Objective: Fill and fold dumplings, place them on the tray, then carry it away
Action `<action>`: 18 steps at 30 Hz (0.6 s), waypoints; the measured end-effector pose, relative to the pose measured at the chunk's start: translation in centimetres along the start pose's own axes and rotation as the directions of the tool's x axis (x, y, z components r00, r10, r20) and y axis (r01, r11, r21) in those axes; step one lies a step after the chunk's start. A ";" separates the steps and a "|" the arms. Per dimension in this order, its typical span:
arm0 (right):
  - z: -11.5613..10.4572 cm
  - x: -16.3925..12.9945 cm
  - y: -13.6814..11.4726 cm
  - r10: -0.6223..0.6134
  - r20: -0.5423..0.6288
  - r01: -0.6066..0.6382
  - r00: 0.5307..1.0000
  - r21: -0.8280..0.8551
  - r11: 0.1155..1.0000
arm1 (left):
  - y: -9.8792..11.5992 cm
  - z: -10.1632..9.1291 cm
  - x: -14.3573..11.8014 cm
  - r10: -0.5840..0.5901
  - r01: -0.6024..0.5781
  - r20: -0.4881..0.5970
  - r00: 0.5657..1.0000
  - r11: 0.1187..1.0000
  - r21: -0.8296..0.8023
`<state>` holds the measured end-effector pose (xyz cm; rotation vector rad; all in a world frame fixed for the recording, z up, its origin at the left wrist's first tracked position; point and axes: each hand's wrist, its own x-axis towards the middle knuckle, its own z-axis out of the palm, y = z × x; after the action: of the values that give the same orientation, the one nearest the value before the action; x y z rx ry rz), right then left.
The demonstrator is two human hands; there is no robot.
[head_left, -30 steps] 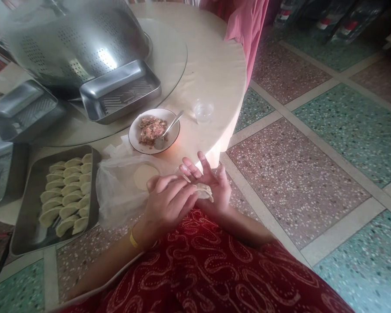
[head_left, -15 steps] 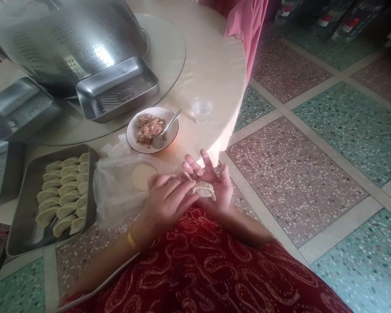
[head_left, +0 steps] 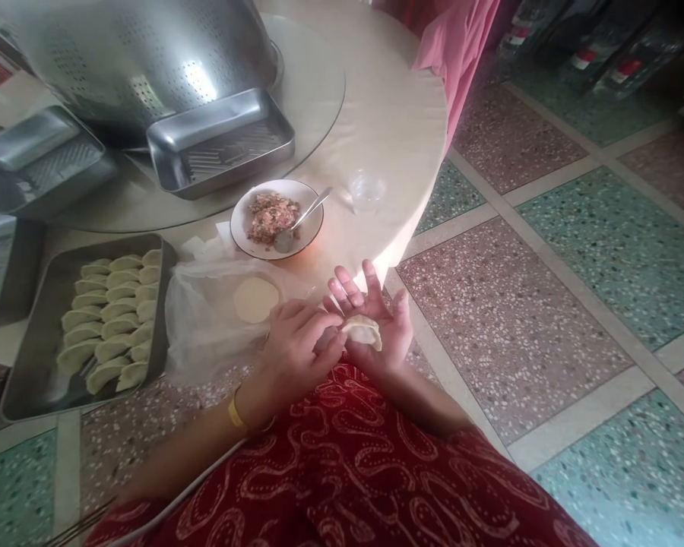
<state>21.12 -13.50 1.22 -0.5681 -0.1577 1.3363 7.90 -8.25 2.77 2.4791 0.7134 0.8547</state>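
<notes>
A pale folded dumpling (head_left: 363, 330) lies in the palm of my right hand (head_left: 383, 328), whose fingers are spread upward. My left hand (head_left: 296, 351) pinches the dumpling's left end with its fingertips; a yellow band sits on that wrist. Both hands hover over my lap in red patterned cloth, just off the table's front edge. A bowl of minced filling (head_left: 277, 218) with a metal spoon (head_left: 302, 222) stands just beyond my hands. Round wrappers (head_left: 255, 298) lie on a clear plastic bag (head_left: 205, 319) left of my hands.
A metal tray (head_left: 45, 365) with several finished dumplings (head_left: 111, 319) sits at the left. Behind it are empty metal trays (head_left: 222, 148) and a large steel colander (head_left: 142, 61) on a glass turntable. A small clear cup (head_left: 367, 190) stands near the round table's edge (head_left: 427, 175). Terrazzo floor lies to the right.
My hands have stayed together on the dumpling; the left fingers have worked along its edge and more of the folded dumpling shows now. The camera view shifted slightly.
</notes>
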 end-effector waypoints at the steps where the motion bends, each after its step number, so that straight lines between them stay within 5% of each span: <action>1: 0.0 0.0 0.0 0.006 -0.008 -0.006 1.000 -0.014 1.000 | 0.0 0.0 0.0 -0.002 0.002 0.001 1.000 1.000 0.004; 8: 0.0 -0.2 0.3 0.028 -0.025 -0.028 0.999 -0.021 0.999 | -0.1 0.2 -0.2 0.117 -0.117 0.005 0.993 0.993 0.016; 18: -0.1 -0.3 0.4 0.040 0.013 -0.040 0.999 0.011 0.999 | 0.1 0.0 0.1 0.138 -0.135 -0.051 0.989 0.989 0.058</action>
<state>20.78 -13.82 0.99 -0.5557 -0.1502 1.3795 8.02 -8.30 2.90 2.5860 0.5972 0.9681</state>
